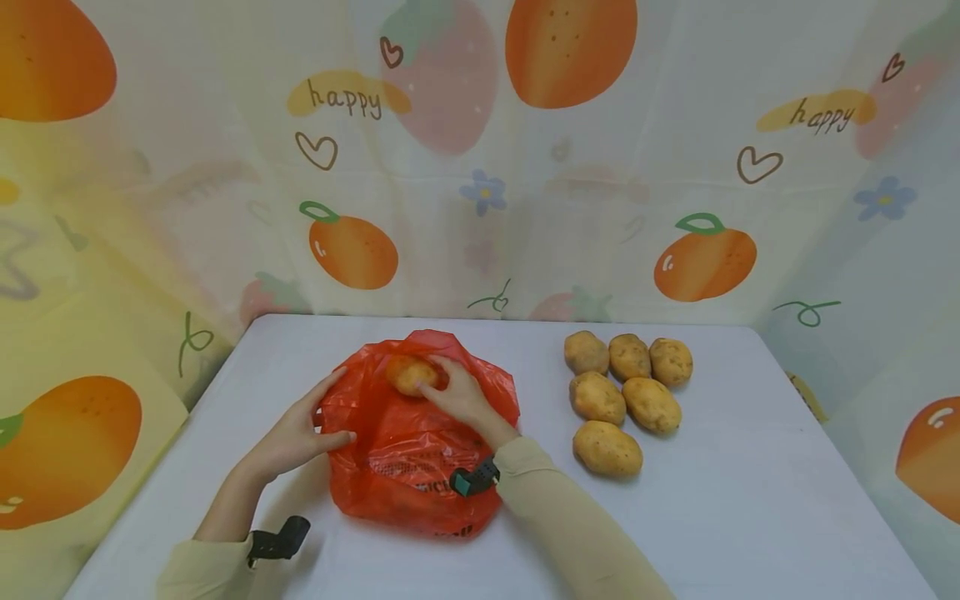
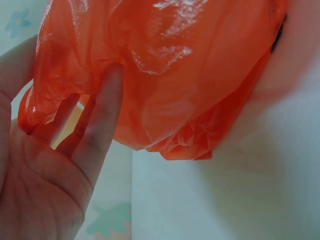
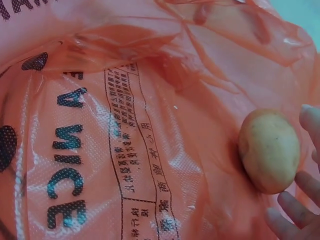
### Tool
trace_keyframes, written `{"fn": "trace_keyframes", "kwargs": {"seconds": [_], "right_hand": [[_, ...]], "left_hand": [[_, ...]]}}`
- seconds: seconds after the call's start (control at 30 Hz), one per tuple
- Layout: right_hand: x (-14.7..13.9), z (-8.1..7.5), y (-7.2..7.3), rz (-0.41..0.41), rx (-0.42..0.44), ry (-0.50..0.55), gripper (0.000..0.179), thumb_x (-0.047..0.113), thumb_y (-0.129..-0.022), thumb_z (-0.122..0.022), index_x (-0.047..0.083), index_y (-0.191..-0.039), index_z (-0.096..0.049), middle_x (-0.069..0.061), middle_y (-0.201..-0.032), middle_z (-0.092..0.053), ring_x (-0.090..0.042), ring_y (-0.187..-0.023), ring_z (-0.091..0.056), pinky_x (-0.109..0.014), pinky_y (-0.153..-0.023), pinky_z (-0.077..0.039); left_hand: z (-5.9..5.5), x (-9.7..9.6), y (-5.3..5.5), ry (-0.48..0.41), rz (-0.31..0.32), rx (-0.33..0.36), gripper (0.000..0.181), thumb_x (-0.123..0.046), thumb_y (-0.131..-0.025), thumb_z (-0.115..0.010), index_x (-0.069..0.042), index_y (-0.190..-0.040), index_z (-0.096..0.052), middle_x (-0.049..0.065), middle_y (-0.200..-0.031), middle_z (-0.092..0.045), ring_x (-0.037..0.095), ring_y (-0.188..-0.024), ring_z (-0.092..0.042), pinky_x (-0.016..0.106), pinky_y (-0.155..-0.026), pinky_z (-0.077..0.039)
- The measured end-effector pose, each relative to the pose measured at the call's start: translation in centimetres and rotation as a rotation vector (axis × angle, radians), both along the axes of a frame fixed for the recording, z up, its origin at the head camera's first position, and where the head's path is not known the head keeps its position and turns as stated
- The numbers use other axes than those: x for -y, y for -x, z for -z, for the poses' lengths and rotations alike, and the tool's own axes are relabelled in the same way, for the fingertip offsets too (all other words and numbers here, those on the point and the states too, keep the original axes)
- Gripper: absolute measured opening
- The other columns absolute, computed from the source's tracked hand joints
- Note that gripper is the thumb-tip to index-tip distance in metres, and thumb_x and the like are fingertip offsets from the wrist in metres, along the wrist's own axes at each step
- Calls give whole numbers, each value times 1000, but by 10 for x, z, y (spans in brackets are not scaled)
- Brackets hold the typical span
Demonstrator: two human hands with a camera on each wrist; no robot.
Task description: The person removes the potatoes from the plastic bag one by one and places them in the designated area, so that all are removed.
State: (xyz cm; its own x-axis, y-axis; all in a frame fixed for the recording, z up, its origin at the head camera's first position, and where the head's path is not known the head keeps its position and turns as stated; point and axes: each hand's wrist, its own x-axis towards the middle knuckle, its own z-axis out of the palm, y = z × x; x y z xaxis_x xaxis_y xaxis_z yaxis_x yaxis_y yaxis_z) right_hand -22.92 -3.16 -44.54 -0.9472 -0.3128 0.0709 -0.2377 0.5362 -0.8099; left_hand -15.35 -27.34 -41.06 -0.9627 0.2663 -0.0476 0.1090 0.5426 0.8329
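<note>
A red plastic bag [image 1: 420,442] with dark print lies on the white table, its mouth spread. My left hand [image 1: 296,429] holds the bag's left side, thumb and fingers apart with the film between them. In the left wrist view, some fingers [image 2: 102,120] show beside and through the thin red film. One potato [image 1: 412,375] sits in the bag's mouth. At that potato's right side is my right hand [image 1: 457,392], its fingers spread. In the right wrist view, the fingertips [image 3: 290,207] reach the potato's lower edge, and the thumb stands apart from it.
Several potatoes [image 1: 597,398] lie grouped on the table [image 1: 750,483], right of the bag. A cloth printed with fruit [image 1: 480,233] hangs behind the table and along its sides. Dark wrist cameras sit on both wrists.
</note>
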Motion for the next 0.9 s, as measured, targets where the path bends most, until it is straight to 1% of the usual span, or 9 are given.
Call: {"fn": "trace_keyframes", "kwargs": {"seconds": [0.2, 0.27, 0.43, 0.53, 0.6, 0.7, 0.9], "right_hand": [[2, 4, 2, 19, -46, -8, 53, 29, -81, -60, 9, -126, -44, -5, -123, -48, -19, -108, -46, -34, -95, -37], [4, 4, 1, 35, -40, -19, 53, 30, -80, -61, 10, -126, -44, -4, -122, -48, -19, -108, -45, -35, -94, -37], [9, 6, 4, 47, -30, -25, 53, 36, -78, -62, 15, -124, -46, -2, -117, -48, -17, -102, -45, -33, -88, -41], [14, 10, 5, 76, -32, -53, 54, 37, -77, -62, 15, -124, -47, -5, -114, -46, -18, -100, -45, -32, -86, -42], [17, 13, 5, 111, -29, -82, 55, 36, -77, -63, 13, -124, -46, -8, -113, -44, -21, -98, -46, -33, -85, -42], [22, 15, 4, 141, -34, -107, 55, 35, -76, -63, 11, -123, -46, -10, -111, -43, -23, -95, -48, -34, -83, -43], [22, 16, 3, 143, -35, -99, 55, 36, -77, -63, 12, -123, -43, -9, -110, -46, -23, -94, -48, -36, -83, -43]], "left_hand": [[5, -1, 3, -6, -2, 11, 85, -24, -72, -70, -37, -137, -17, 6, -137, -28, 32, -115, -38, 45, -81, -46], [6, -1, 4, -13, 0, 9, 85, -22, -72, -70, -37, -137, -17, 6, -137, -28, 32, -115, -38, 45, -80, -47], [6, -2, 4, -19, -1, 9, 86, -26, -71, -71, -36, -137, -17, 6, -137, -28, 32, -114, -39, 43, -79, -47], [5, -1, 3, -22, -2, 10, 85, -25, -72, -71, -36, -137, -17, 7, -137, -27, 33, -113, -40, 42, -79, -48], [6, 0, 3, -25, -3, 10, 85, -22, -73, -70, -36, -137, -17, 7, -136, -28, 33, -113, -40, 42, -78, -48], [6, 3, 2, -26, -6, 8, 85, -20, -73, -70, -35, -138, -17, 7, -136, -28, 33, -112, -40, 42, -77, -49], [5, 3, 0, -38, -4, 1, 85, -20, -72, -70, -33, -138, -18, 7, -135, -29, 32, -111, -42, 40, -77, -49]]}}
